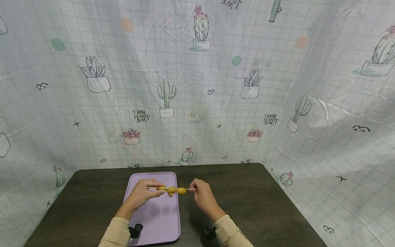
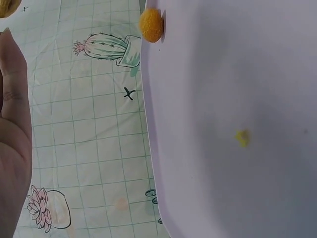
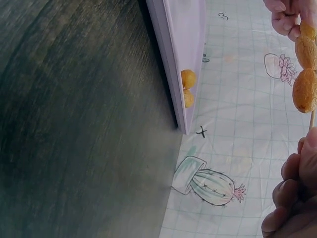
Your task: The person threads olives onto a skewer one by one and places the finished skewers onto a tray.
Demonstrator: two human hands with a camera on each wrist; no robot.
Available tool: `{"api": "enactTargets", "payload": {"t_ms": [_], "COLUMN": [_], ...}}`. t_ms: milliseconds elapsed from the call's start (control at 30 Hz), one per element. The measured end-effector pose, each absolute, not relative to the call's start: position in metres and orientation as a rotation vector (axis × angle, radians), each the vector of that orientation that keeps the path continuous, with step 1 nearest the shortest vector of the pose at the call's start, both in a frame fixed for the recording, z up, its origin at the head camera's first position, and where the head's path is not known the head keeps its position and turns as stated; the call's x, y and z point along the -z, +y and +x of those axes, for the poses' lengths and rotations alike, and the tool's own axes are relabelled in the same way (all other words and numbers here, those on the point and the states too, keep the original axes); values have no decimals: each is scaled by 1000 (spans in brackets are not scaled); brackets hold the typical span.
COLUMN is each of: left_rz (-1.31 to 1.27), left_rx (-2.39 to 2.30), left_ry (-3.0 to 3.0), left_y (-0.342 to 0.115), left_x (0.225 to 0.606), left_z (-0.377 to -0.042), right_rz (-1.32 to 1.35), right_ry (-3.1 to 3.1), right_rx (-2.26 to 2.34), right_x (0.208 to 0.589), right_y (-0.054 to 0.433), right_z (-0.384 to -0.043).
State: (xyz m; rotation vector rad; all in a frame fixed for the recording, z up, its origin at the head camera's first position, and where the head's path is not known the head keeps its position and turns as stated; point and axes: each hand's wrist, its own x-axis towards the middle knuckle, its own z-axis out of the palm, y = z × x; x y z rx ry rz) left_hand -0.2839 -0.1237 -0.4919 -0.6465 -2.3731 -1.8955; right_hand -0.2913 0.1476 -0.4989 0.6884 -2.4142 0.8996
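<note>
In the head view a thin skewer threaded with golden-brown balls [image 1: 181, 191] spans level between both hands, above the right side of a lilac tray [image 1: 157, 219]. The left hand [image 1: 143, 192] pinches the skewer's left part between thumb and fingers, against the balls there. At the other end, the right hand [image 1: 203, 197] grips the bare stick with curled fingers. In the right wrist view, wrinkled oval balls [image 3: 305, 90] sit in a row on the stick, between the left hand's fingertips [image 3: 281, 22] and the right hand's fingers [image 3: 287, 193].
Two loose golden balls [image 3: 187, 79] lie by the tray's rim in the right wrist view; one orange ball [image 2: 151, 25] shows in the left wrist view. A small yellow crumb [image 2: 242, 138] lies on the tray. The dark wooden table [image 1: 247, 206] meets a cactus-print curtain [image 1: 197, 103].
</note>
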Motion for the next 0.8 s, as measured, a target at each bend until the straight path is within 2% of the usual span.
{"api": "enactTargets", "payload": {"t_ms": [300,467,800], "left_rz": [-596,-542,-277], "left_rx": [1942,1744,1431], "left_ry": [-2425,-2564,-2802], "left_y": [-125,-127,-109], "left_x": [494,500,520], "left_z": [-288,-294,-310], "right_rz": [669,595,486], "right_ry": [-2439,-2490,-2516], "right_rx": [-990,-1018,-1060], "right_x": [499,498,497], "right_y": [151,158,173], "right_z": [-294,-299,-309]}}
